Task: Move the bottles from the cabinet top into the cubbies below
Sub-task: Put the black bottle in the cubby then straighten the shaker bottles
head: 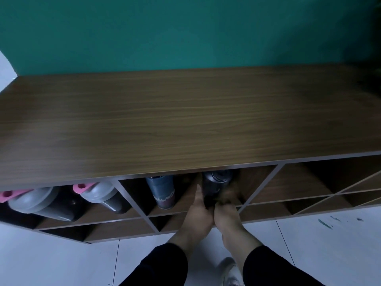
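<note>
Beneath a bare wooden cabinet top [185, 112], both hands close around the base of a black bottle [214, 182], left hand [198, 213] and right hand [226, 213] touching, its long axis pointing into the middle cubby [257, 182]. A blue bottle [161, 190] stands just left; two pink-lidded shakers [99, 195] fill the neighbouring cubby.

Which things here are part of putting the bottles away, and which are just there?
Part of the job:
black bottle, held by left hand and right hand
blue bottle
two grey shakers with pink lids
cabinet top
cubbies

Just there:
green wall
white shoe
</note>
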A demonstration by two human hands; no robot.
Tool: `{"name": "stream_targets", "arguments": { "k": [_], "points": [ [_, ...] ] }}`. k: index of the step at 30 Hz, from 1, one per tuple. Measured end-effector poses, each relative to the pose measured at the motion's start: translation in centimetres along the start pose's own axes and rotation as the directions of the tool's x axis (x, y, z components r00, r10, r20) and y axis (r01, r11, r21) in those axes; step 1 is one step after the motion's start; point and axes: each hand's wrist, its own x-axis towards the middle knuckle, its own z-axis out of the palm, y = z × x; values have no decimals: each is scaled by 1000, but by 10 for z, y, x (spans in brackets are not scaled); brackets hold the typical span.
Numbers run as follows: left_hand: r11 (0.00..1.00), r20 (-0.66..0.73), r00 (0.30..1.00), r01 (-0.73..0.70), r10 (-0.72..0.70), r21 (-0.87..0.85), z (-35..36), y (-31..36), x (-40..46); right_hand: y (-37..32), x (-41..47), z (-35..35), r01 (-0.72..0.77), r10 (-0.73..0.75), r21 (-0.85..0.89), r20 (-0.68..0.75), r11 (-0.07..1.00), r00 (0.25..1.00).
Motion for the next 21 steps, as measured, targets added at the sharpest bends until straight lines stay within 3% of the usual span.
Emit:
{"name": "stream_targets", "arguments": {
  "k": [4, 8, 10, 16, 21],
  "points": [
    [991, -177, 977, 128, -118, 45, -7, -22, -18, 5, -7, 15, 123, -84, -356, 122, 926, 989],
    [966, -447, 865, 142, -228, -218, -26, -40, -34, -3, -15, 33, 372, -291, -312, 275, 874, 916],
    [946, -502, 831, 83, -238, -312, -38, -35, -42, -10, -14, 46, 456, -345, -304, 354, 837, 869],
    [947, -426, 893, 3, -148, -321, -67, -39, -36, -8, 8, 81, 518, -364, -273, 458, 810, 811],
    [954, -325, 945, -60, -41, -295, -78, -44, -20, 5, 14, 87, 492, -410, -137, 388, 860, 825]
  ]
}}
